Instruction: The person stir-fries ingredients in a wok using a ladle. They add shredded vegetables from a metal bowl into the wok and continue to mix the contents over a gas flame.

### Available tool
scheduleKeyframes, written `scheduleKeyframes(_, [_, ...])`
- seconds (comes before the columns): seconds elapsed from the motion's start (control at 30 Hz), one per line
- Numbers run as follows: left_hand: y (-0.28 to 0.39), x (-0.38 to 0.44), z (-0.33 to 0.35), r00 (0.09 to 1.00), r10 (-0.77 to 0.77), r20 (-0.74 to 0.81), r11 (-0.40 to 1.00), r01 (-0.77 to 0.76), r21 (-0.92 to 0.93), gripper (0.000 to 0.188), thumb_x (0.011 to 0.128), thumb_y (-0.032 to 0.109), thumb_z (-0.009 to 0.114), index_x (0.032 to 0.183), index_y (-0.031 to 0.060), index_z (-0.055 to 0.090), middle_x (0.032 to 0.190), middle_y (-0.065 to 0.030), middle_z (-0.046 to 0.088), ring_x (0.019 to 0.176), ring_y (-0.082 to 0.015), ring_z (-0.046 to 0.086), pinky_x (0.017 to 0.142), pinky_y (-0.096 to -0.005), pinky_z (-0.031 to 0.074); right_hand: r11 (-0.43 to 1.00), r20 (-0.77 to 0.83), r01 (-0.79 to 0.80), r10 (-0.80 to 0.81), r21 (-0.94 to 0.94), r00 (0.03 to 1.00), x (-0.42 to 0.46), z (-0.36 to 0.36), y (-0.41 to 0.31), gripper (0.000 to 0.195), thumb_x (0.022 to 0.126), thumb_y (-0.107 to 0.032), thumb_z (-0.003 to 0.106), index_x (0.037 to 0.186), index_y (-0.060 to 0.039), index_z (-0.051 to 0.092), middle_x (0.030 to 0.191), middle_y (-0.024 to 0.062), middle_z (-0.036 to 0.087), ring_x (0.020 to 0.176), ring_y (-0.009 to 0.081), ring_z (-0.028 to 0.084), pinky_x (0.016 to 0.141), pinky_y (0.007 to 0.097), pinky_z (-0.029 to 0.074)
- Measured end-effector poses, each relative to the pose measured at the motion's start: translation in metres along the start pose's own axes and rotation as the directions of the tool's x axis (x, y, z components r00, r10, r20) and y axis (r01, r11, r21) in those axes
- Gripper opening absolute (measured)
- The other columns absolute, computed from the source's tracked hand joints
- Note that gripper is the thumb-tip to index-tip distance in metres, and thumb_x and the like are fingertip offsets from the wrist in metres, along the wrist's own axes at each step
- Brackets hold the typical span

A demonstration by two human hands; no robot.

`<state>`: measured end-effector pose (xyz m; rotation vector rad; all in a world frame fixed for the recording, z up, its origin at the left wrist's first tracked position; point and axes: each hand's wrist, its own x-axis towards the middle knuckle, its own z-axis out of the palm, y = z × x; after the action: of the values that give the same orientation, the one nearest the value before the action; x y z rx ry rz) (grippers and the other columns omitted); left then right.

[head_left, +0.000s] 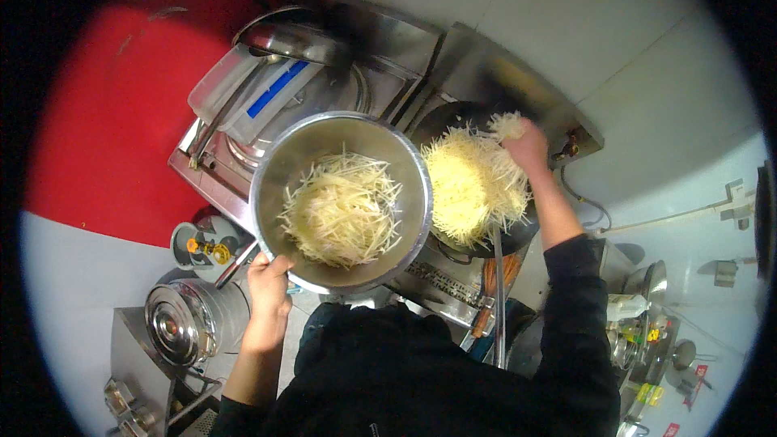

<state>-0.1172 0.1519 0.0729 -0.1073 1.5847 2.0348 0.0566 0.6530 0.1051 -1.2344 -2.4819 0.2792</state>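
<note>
My left hand [269, 284] grips the near left rim of a large steel bowl [261, 194], its thumb over the edge. Pale julienned shreds [343, 212], perhaps potato, lie in a loose heap in the bowl. To the right, a bigger mound of the same shreds [470, 188] fills much of a dark wok [446, 115] on the stove. Above the wok's right side, my right hand [525, 139] is closed around a clump of shreds [507, 126]. A metal handle [499, 303] extends from the mound toward me.
Clear plastic containers [230, 85] and a metal lid [291, 39] rest on the left stove section. A gas cylinder [218, 249] and a lidded steel pot [176, 323] stand at the left. A bristle brush [488, 291] lies below the wok, with bottles [628, 306] at the right.
</note>
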Motion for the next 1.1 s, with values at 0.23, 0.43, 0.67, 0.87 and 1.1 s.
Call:
scheduleKeyframes(0.23, [0.009, 0.017, 0.003, 0.995, -0.072, 0.075, 0.997, 0.073, -0.018, 0.016, 0.076, -0.008, 0.055, 0.084, 0.0025, 0.065, 0.078, -0.0035, 0.064, 0.064, -0.0120, 0.056, 0.058, -0.0241, 0.044, 0.937, -0.132, 0.231, -0.202, 0.261, 0.970, -0.043, -0.095, -0.194, 0.057, 0.070, -0.012, 0.073, 0.122, -0.0003, 0.054, 0.106, 0.0172, 0.066, 0.096, 0.0252, 0.064, 0.085, 0.0367, 0.051])
scheduleKeyframes(0.43, [0.011, 0.016, 0.017, 0.990, -0.106, 0.088, 0.993, 0.102, 0.055, 0.014, 0.075, -0.003, 0.057, 0.086, 0.0032, 0.063, 0.074, -0.0029, 0.061, 0.055, -0.0112, 0.051, 0.048, -0.0256, 0.038, 0.880, 0.221, 0.472, -0.470, 0.047, 0.854, -0.126, 0.011, -0.264, 0.063, 0.068, -0.026, 0.081, 0.125, -0.0125, 0.056, 0.139, 0.0217, 0.042, 0.122, 0.0316, 0.048, 0.098, 0.0394, 0.042])
scheduleKeyframes(0.67, [-0.001, 0.007, 0.011, 0.971, -0.239, -0.010, 0.970, 0.239, 0.037, 0.013, 0.076, -0.004, 0.057, 0.087, 0.0004, 0.061, 0.077, -0.0060, 0.062, 0.062, -0.0159, 0.056, 0.057, -0.0285, 0.046, 0.801, 0.199, 0.280, -0.438, 0.530, 0.877, -0.109, -0.043, -0.241, 0.028, 0.080, -0.021, 0.073, 0.100, -0.0032, 0.068, 0.088, 0.0123, 0.069, 0.084, 0.0187, 0.065, 0.077, 0.0290, 0.051])
scheduleKeyframes(0.87, [-0.010, -0.006, -0.009, 0.977, -0.210, -0.028, 0.978, 0.211, 0.006, 0.010, 0.077, -0.003, 0.058, 0.084, 0.0028, 0.064, 0.076, -0.0054, 0.063, 0.063, -0.0160, 0.056, 0.059, -0.0299, 0.045, 0.620, -0.002, 0.570, -0.676, 0.538, 0.737, -0.142, -0.017, -0.268, 0.031, 0.083, -0.011, 0.066, 0.113, -0.0033, 0.063, 0.105, 0.0152, 0.066, 0.100, 0.0200, 0.064, 0.078, 0.0293, 0.051])
scheduleKeyframes(1.1, [0.023, -0.072, -0.117, 0.912, -0.251, -0.326, 0.966, 0.215, -0.142, 0.025, 0.070, -0.004, 0.060, 0.093, -0.0007, 0.067, 0.087, -0.0092, 0.067, 0.078, -0.0181, 0.062, 0.071, -0.0314, 0.050, 0.521, 0.064, 0.031, -0.162, 0.853, 0.985, -0.134, -0.056, -0.167, 0.051, 0.091, -0.024, 0.060, 0.136, -0.0066, 0.044, 0.116, 0.0087, 0.061, 0.092, 0.0132, 0.057, 0.074, 0.0245, 0.043])
